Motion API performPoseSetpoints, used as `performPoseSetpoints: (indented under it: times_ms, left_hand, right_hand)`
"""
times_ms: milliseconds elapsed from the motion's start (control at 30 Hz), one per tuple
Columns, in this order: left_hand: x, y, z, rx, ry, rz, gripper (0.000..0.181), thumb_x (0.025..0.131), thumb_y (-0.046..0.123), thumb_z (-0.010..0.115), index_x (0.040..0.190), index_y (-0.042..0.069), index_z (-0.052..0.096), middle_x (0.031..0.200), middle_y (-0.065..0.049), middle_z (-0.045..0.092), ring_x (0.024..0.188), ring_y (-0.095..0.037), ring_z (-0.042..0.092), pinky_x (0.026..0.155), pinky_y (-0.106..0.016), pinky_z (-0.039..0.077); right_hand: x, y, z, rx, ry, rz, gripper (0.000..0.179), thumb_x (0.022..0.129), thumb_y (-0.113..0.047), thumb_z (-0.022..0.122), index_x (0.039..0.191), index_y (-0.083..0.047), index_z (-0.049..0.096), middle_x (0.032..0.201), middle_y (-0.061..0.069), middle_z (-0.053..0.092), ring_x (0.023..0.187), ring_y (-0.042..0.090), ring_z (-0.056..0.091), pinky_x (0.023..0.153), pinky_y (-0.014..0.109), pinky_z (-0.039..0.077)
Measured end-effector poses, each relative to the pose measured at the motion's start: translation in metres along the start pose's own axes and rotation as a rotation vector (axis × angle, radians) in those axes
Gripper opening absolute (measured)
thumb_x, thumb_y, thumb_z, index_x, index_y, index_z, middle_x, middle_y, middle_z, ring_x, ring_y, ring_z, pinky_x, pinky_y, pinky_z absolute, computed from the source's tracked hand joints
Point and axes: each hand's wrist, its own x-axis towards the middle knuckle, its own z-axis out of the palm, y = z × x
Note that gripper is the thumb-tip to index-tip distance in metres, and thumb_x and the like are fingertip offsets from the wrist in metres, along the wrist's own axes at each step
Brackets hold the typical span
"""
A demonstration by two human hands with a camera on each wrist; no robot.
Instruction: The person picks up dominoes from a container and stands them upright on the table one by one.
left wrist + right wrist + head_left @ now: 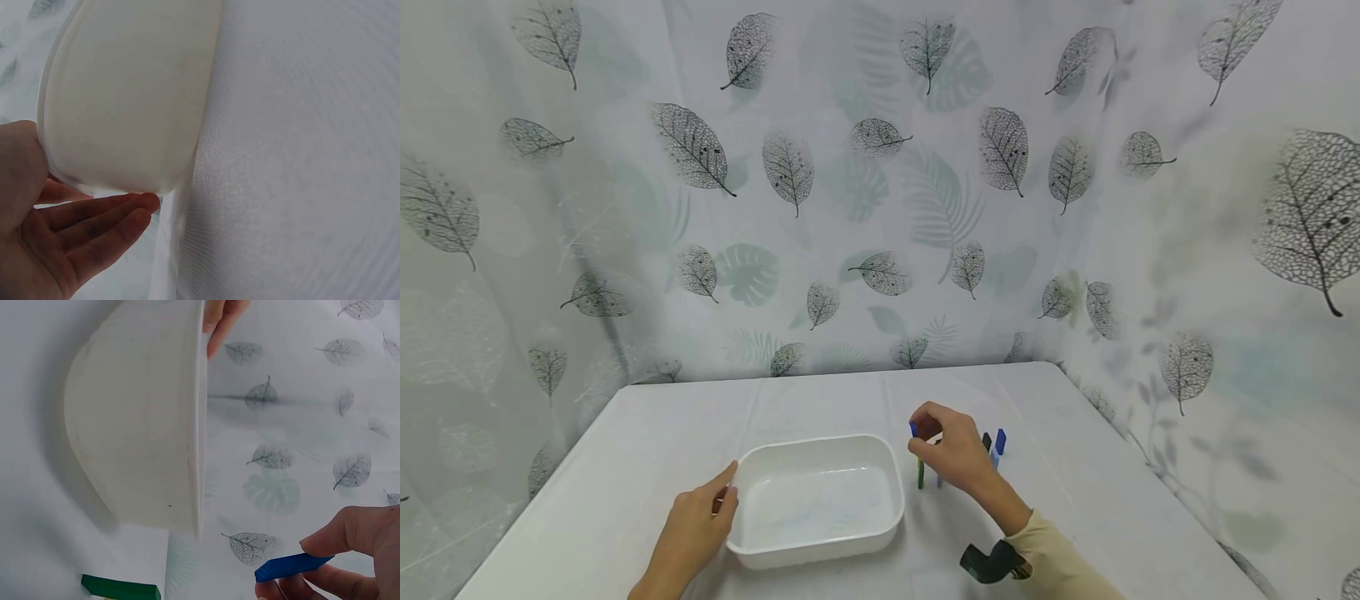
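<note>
A white rectangular basin (816,550) with rounded corners stands on the white-covered table. At its left end my left hand (694,525) holds the rim, the thumb over the edge and the other fingers (106,234) along the outer wall. To the right of the basin, my right hand (953,446) pinches a small blue stick-like piece (289,567) with a slanted end between thumb and fingers, raised above the table. Beneath that hand is a slim green piece (122,587) with some yellow on it, partly hidden in the head view.
Past the right hand are a blue piece (1001,442) and a dark piece (987,442), partly covered by the hand. A dark green curved item (992,562) sits by the right wrist. Leaf-patterned sheets (850,208) hang behind and beside the table.
</note>
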Motion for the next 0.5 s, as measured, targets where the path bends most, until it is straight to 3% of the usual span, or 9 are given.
performPoseSetpoints:
  times_ms: [233,500]
  left_hand:
    - [0.0,0.0,0.0,-0.001,0.004,0.003,0.046,0.103,0.012,0.057,0.145,-0.008,0.053,0.109,-0.023,0.073,0.094,-0.031,0.072,0.082,-0.047,0.061]
    - [0.001,0.0,0.001,0.011,0.0,-0.011,0.047,0.103,0.013,0.057,0.145,-0.008,0.053,0.109,-0.023,0.072,0.094,-0.03,0.072,0.083,-0.048,0.061]
  right_hand:
    - [-0.002,0.011,-0.013,-0.017,0.023,0.029,0.02,0.083,-0.002,0.076,0.097,-0.015,0.071,0.084,-0.009,0.067,0.081,0.011,0.066,0.072,0.031,0.059]
    - [-0.006,0.027,-0.032,-0.053,0.045,0.08,0.018,0.085,-0.004,0.078,0.1,-0.012,0.072,0.087,-0.006,0.069,0.084,0.015,0.067,0.076,0.036,0.06]
